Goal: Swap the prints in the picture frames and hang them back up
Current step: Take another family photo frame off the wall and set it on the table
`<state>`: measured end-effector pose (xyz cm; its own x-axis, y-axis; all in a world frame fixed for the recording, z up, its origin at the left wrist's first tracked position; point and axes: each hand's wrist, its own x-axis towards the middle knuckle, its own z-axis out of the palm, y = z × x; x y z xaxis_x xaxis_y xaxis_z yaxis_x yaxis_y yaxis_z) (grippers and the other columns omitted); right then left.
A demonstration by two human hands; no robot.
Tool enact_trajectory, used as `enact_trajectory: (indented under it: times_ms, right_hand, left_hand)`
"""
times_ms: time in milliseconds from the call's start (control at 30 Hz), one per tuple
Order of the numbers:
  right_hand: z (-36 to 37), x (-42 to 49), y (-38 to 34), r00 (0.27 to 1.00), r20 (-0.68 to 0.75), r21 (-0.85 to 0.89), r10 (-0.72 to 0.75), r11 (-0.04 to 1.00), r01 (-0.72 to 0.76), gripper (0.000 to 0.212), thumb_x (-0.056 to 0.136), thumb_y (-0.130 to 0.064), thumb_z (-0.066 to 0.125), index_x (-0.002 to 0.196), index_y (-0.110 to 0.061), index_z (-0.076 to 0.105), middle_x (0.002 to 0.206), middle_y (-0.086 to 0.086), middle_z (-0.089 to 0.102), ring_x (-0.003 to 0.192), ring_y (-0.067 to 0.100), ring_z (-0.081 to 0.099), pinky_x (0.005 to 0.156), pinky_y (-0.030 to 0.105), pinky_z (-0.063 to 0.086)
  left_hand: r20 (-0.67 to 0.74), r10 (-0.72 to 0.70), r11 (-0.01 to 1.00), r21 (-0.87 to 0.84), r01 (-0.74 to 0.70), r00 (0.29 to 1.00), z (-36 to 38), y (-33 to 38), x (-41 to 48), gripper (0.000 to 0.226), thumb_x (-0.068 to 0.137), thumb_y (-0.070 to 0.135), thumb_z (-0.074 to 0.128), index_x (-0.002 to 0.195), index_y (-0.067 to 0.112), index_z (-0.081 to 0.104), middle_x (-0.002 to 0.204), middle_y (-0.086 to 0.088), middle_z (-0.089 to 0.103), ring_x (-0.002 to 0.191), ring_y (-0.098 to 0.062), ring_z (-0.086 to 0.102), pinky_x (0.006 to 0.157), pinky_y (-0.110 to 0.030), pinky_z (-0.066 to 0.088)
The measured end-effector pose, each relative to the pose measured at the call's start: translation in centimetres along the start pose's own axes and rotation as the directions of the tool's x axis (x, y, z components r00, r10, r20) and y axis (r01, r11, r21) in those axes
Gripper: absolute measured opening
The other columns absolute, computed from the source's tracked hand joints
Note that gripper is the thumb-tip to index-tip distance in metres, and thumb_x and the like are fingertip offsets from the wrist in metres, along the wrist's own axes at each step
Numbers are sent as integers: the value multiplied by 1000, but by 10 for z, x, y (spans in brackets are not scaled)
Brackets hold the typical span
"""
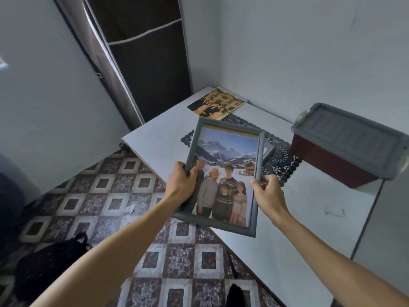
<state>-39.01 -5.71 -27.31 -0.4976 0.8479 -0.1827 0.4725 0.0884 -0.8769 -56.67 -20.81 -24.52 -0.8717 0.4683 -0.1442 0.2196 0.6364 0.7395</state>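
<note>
We hold the frame (232, 127): left hand (180, 182) gripping its left edge, right hand (269, 191) pinching its right. The lidded box (349, 138) hides its contents.

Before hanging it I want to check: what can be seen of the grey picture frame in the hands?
The grey picture frame, rectangular with moulded rails, holds a print of people before snowy mountains; a brown strip shows above it. Held tilted over the table edge: left hand grips its left rail, right hand pinches its right rail.

White table (287, 218) — print (215, 103), doily (281, 160), box (345, 145)
</note>
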Motion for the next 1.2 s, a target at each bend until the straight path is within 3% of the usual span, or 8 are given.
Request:
enact_trajectory:
  times_ms: [133, 267, 500, 633, 767, 933, 1200]
  right_hand:
    - [13, 26, -2, 997, -51, 5, 57, 998, -57, 25, 97, -34, 57, 105, -11, 49, 88, -2, 59, 80, 21, 61, 65, 31, 43]
    - [24, 45, -2, 987, -118, -19, 107, 994, -110, 22, 97, -34, 56, 103, -15, 50, 90, 1, 63, 80, 20, 63, 69, 37, 51]
    - [53, 68, -1, 935, -276, -62, 224, 966, -250, 25, 96, -41, 54, 103, -17, 50, 87, -3, 63, 77, 17, 63, 74, 41, 55]
    - [75, 76, -4, 865, -403, -70, 300, 932, -355, 26, 95, -40, 54, 90, -14, 54, 77, 1, 66, 68, 18, 63, 63, 37, 54]
    - [96, 80, -13, 827, -467, -137, 313, 898, -418, 23, 98, -36, 54, 94, -13, 52, 81, 0, 62, 64, 11, 52, 50, 24, 31]
    - [109, 88, -10, 790, -526, -96, 315, 901, -423, 23, 99, -32, 53, 92, -10, 52, 83, 4, 60, 69, 20, 56, 55, 30, 37]
    - [112, 95, 1, 774, -532, -97, 344, 883, -459, 18, 100, -28, 52, 90, -13, 53, 87, 7, 59, 66, 15, 55, 51, 27, 37]
  left_hand:
    - [70, 26, 998, 54, -30, 997, 7, 7, 43, 27, 100, 38, 49, 104, 12, 46, 83, -1, 56, 68, -13, 53, 55, -29, 37]
    - [153, 74, 992, 90, -89, 985, 16, 8, 81, 26, 103, 37, 44, 105, 11, 45, 83, -3, 55, 68, -15, 51, 55, -31, 35]
    - [315, 222, 947, 155, -280, 923, 39, -3, 155, 31, 104, 33, 39, 109, 6, 53, 108, -13, 50, 83, -24, 50, 74, -36, 41]
    - [406, 252, 902, 228, -365, 878, 44, -10, 190, 38, 103, 39, 39, 109, 7, 58, 113, -13, 45, 85, -31, 53, 88, -43, 49]
    - [482, 288, 856, 259, -449, 827, 46, -16, 217, 41, 104, 38, 35, 112, 6, 58, 114, -18, 46, 87, -32, 50, 87, -40, 43]
    - [535, 330, 811, 261, -523, 778, 53, -19, 236, 39, 103, 38, 37, 113, 6, 58, 114, -20, 49, 101, -39, 50, 91, -44, 44]
    - [581, 300, 824, 241, -512, 757, 66, -18, 243, 39, 103, 42, 38, 119, 11, 56, 122, -18, 43, 112, -41, 46, 98, -46, 41]
